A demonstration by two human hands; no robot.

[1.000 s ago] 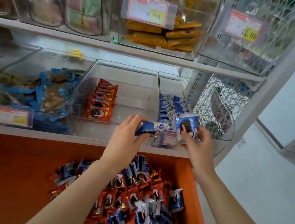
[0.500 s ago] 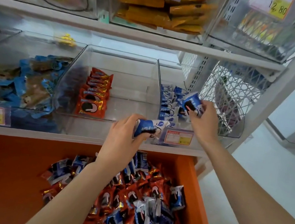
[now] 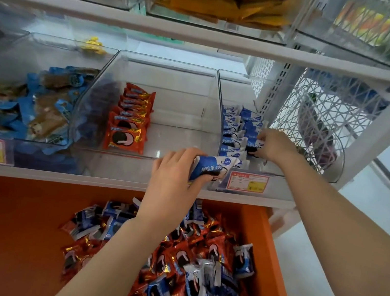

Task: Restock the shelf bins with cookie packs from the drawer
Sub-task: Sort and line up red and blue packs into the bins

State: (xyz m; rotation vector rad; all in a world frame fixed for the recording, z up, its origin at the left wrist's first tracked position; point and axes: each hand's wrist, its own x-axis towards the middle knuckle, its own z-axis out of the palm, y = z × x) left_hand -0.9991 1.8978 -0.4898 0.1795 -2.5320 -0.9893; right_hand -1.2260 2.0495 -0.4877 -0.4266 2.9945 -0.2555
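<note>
Mostly crinkly foil packs (image 3: 194, 271), clear bins (image 3: 167, 61).

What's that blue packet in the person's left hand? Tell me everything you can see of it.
A blue cookie pack: glossy blue-and-white wrapper, plastic by its look, white characters, a dark cookie pictured, a crimped white end. It lies sideways, slightly tilted, in the air before the right clear bin's front, above the orange drawer. The left hand grips it, fingers curled round it.

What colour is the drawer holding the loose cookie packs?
The drawer is orange; head view.
</note>
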